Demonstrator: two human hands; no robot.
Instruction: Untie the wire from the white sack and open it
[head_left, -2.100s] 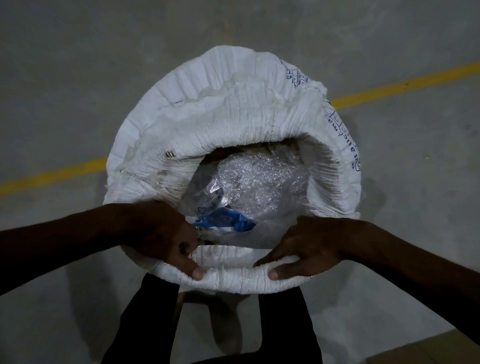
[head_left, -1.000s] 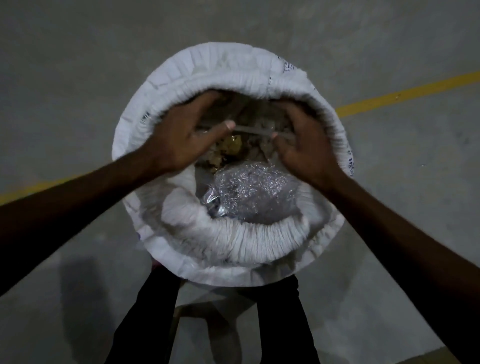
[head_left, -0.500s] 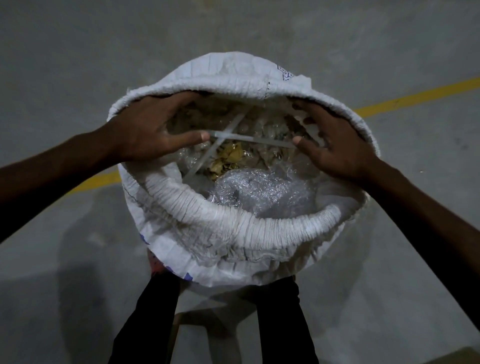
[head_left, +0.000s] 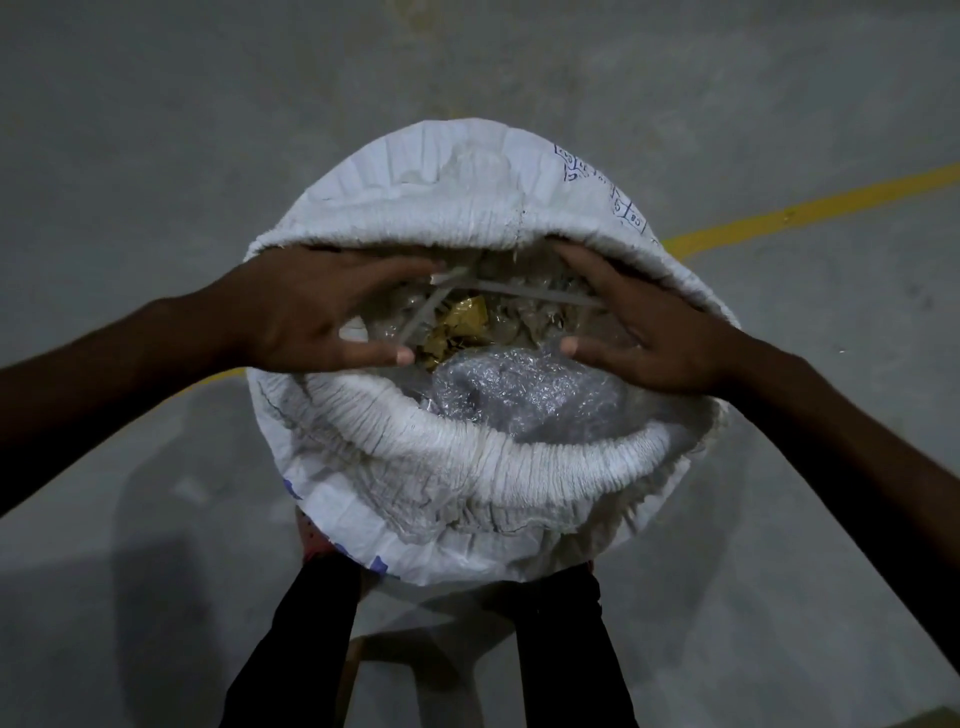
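1. Both hands have drawn closer together over the far half of the sack (head_left: 467, 467) mouth since half a second ago, thumbs now pointing at each other above the contents.
2. Left hand (head_left: 317, 317) lies with fingers spread and flat at the far-left rim, clamping nothing that shows; a pale strap (head_left: 524, 292) runs out from under its fingertips.
3. Right hand (head_left: 644, 332) mirrors it on the far-right rim, fingers wide, the strap's other end passing beneath them; whether either hand pinches the strap cannot be told.
4. Strap's long axis runs left to right between the hands, equally near both; a second strip (head_left: 423, 314) slants down toward the left thumb.
5. No wire is visible; the mouth stands open, so the task looks nearly done.
6. Woven sack, rolled into a thick ribbed cuff, sits on the concrete floor (head_left: 156, 156) before the person's legs; crinkled clear plastic (head_left: 519, 395) and yellow scraps (head_left: 462, 325) fill it.
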